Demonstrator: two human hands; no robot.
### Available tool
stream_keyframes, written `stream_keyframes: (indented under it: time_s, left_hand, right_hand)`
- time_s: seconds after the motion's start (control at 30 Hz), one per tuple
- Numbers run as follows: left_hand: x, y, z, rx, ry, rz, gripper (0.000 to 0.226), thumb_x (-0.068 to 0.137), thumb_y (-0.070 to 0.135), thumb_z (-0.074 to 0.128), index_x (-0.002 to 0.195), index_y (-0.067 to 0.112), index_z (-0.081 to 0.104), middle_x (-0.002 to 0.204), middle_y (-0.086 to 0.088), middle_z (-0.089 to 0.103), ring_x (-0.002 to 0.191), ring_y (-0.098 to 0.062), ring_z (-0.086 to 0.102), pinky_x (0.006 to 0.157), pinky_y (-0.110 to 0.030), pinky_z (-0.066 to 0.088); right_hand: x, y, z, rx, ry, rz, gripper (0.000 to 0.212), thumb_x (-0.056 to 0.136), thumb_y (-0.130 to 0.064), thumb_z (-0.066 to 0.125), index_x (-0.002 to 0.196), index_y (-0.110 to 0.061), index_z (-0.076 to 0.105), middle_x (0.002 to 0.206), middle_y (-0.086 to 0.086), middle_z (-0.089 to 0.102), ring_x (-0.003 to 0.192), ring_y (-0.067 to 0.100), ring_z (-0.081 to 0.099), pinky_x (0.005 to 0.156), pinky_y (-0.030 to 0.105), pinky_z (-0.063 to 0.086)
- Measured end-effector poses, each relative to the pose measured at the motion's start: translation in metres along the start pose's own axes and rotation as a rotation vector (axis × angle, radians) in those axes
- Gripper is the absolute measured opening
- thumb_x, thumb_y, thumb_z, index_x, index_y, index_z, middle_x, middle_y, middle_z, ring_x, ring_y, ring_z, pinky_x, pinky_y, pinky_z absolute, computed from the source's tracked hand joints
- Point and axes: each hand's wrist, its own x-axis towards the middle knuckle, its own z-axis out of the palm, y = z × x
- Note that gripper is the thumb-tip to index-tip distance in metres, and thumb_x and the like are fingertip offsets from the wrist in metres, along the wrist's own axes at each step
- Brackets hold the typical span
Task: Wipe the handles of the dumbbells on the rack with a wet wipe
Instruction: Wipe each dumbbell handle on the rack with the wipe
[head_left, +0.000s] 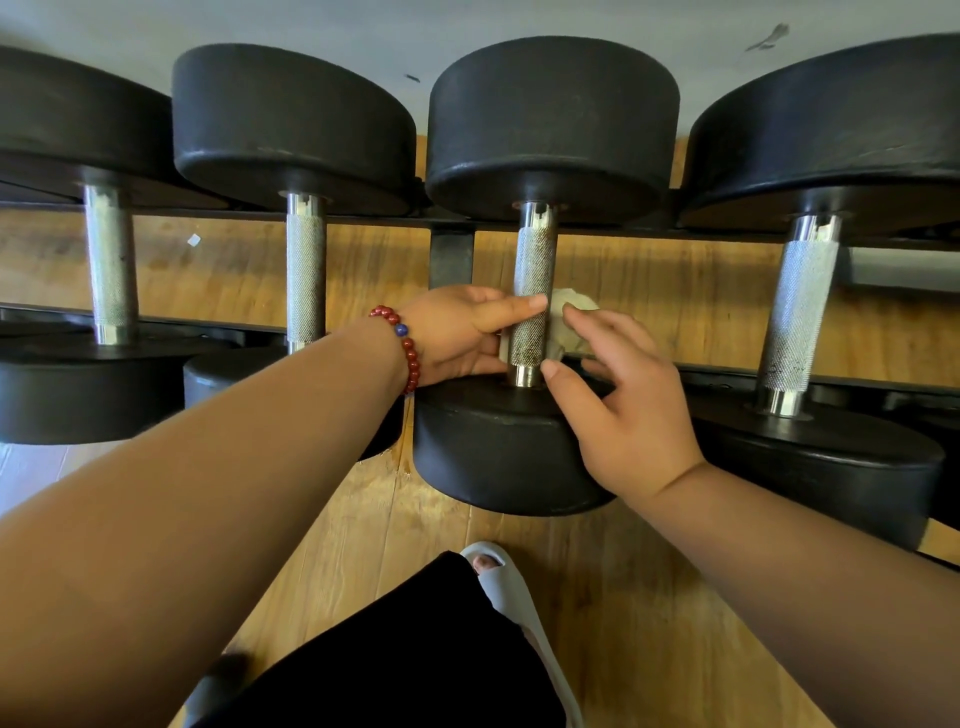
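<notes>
Slipper (501, 579) stands below. Left hand (457, 332) fingers curl round the handle (535, 265), wipe (571, 307) bunched just behind them. Right hand (623, 410) fingers spread loose, touching it. Risk: the loosely held wipe likely slips and drops.

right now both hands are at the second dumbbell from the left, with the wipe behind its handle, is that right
No. The left hand and right hand are at the third dumbbell from the left, not the second, as the head view shows. The wipe is behind its handle.
</notes>
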Motion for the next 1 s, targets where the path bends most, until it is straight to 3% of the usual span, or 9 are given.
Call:
stream_keyframes:
  time_s: [0.2,0.3,0.53,0.73,1.0]
  left_hand:
    - [-0.004,0.000,-0.008,-0.103,-0.021,-0.017,0.035,0.096,0.034,0.043,0.112,0.008,0.060,0.095,-0.009,0.074,0.088,-0.017,0.071,0.076,-0.026,0.058]
    - [-0.005,0.000,-0.010,-0.132,0.000,-0.018,0.030,0.101,0.023,0.040,0.112,0.004,0.060,0.094,-0.010,0.073,0.086,-0.017,0.072,0.077,-0.028,0.059]
    - [-0.007,-0.001,-0.014,-0.108,0.115,-0.023,0.024,0.092,0.005,0.054,0.115,0.001,0.060,0.091,-0.010,0.074,0.081,-0.017,0.073,0.069,-0.026,0.060]
    - [-0.015,-0.005,-0.016,-0.070,0.205,0.030,0.030,0.092,0.004,0.056,0.121,0.002,0.060,0.103,-0.014,0.072,0.089,-0.019,0.072,0.074,-0.028,0.059]
    - [-0.052,0.008,-0.018,-0.070,0.298,0.128,0.023,0.097,0.005,0.049,0.114,0.010,0.062,0.094,-0.006,0.074,0.085,-0.015,0.072,0.072,-0.027,0.060]
  right_hand:
    - [0.000,0.000,-0.001,-0.004,-0.009,0.022,0.072,0.080,-0.057,0.045,0.138,-0.013,0.051,0.123,-0.015,0.044,0.123,0.006,0.045,0.103,0.040,0.045]
    - [0.000,-0.001,-0.001,-0.012,-0.014,0.030,0.073,0.080,-0.058,0.044,0.138,-0.014,0.051,0.124,-0.015,0.044,0.124,0.006,0.044,0.103,0.040,0.045]
    - [0.000,-0.001,-0.002,-0.014,-0.014,0.027,0.073,0.080,-0.057,0.045,0.138,-0.014,0.051,0.123,-0.016,0.044,0.123,0.003,0.042,0.104,0.039,0.044]
    - [-0.001,-0.002,-0.002,-0.034,-0.018,0.013,0.071,0.081,-0.056,0.044,0.138,-0.014,0.051,0.123,-0.018,0.042,0.121,0.000,0.041,0.104,0.037,0.045]
    - [-0.001,-0.008,-0.005,-0.050,-0.039,0.015,0.066,0.082,-0.054,0.047,0.138,-0.018,0.051,0.123,-0.016,0.044,0.122,0.005,0.042,0.105,0.036,0.043]
